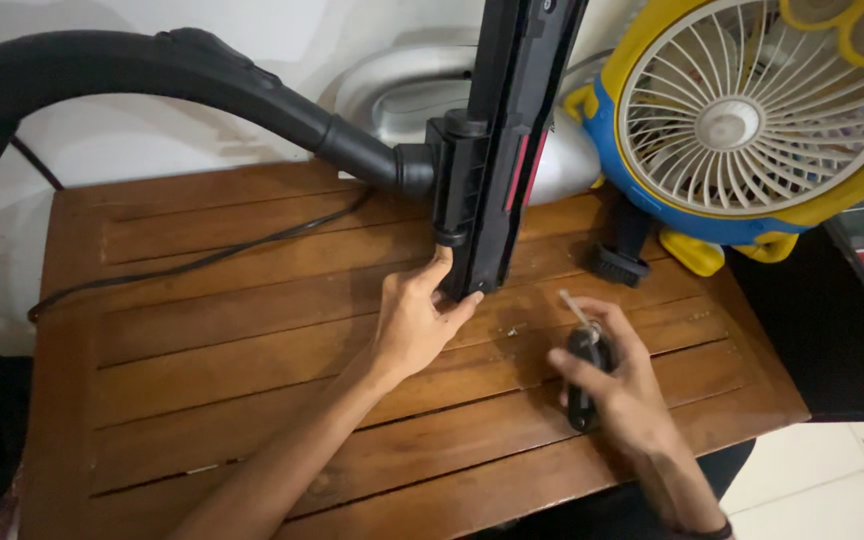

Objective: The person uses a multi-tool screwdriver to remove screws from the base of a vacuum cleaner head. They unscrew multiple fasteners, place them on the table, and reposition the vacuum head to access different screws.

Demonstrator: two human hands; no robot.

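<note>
A slatted brown wooden counter [252, 330] fills most of the view, set against a pale wall. At its far right corner stands a round fan [752, 115] with a white grille and a yellow and blue housing, its yellow feet resting on the wood. A thick black curved vacuum hose [152, 75] sweeps in from the upper left and joins a black vacuum floor head [507, 140], which stands on end (long and narrow, with a red strip along one edge), its lower end touching the counter near the middle. Behind the head lies a silvery grey rounded casing [402, 90], partly hidden. A thin black cord [212, 258] trails across the boards from the left edge toward the hose joint. Just right of the floor head, in front of the fan, sits a small black brush nozzle [620, 258].

The left hand [417, 320] reaches in from below and grips the bottom end of the floor head, thumb up against its near side and fingers curled around the lower edge. The right hand [622, 385] rests on the counter near the front right, closed around a screwdriver [584, 365] with a black handle; its pale shaft points away toward the floor head. Between the two hands lies a tiny screw [514, 331] on the wood, touching neither.
</note>
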